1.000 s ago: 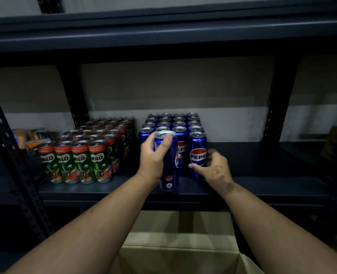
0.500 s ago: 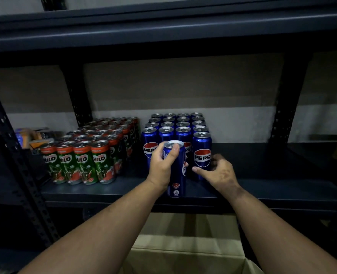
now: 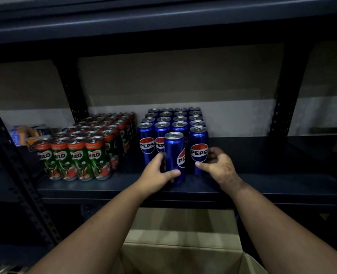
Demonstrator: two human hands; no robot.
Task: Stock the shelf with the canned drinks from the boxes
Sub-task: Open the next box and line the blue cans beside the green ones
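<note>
While the shelf [image 3: 262, 184] already carries two full-looking blocks of stock, the job looks well along but not finished. Milo cans [image 3: 78, 155] stand packed in rows on the left, approx. four across and several deep, w/ the Pepsi block [image 3: 173, 119] just beside them to the right, also four across. The front Pepsi row is incomplete: two cans at its left, one at its right, and a gap between. The left hand [image 3: 157, 175] grasps a loose Pepsi can [image 3: 173, 155] low on its body, thumb curled across the front; the can is upright on the shelf board, just ahead of that gap, label turned sideways. The right hand [image 3: 219, 167] curls round the front-right Pepsi can [image 3: 198, 149], thumb at its front, fingers behind, prob. steadying or squaring it. Still to do, as I judge it: slide the loose can back into line, then carry on w/ whatever remains in the cardboard box [image 3: 183, 258] below the shelf. Its contents are out of view, so can't tell how many cans are left. Plenty of bare board to the right of the Pepsi.
</note>
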